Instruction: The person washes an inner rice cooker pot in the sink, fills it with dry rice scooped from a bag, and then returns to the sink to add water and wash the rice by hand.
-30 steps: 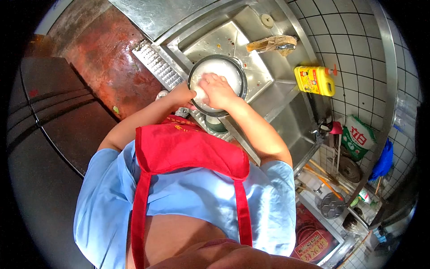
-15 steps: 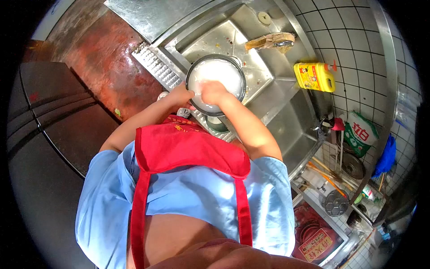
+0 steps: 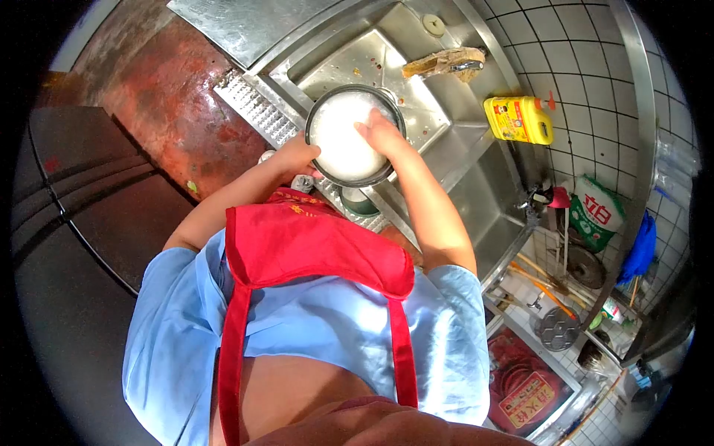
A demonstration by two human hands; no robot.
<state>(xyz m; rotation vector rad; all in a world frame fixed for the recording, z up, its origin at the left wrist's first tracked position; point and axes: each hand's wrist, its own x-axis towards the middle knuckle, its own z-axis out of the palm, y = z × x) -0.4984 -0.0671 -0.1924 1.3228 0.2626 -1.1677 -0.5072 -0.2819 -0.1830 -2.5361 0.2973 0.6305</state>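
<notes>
The left hand (image 3: 299, 154) clamps the pot (image 3: 352, 183); the right hand (image 3: 382, 135), its hold unclear, has shifted away from that grip across the white contents (image 3: 338, 137).

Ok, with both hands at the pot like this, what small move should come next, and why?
I'd probably sweep the right hand gently through the white contents. It reaches over the far wall side of the pot, fingers at the contents, while the left hand grips the rim to steady it.
</notes>
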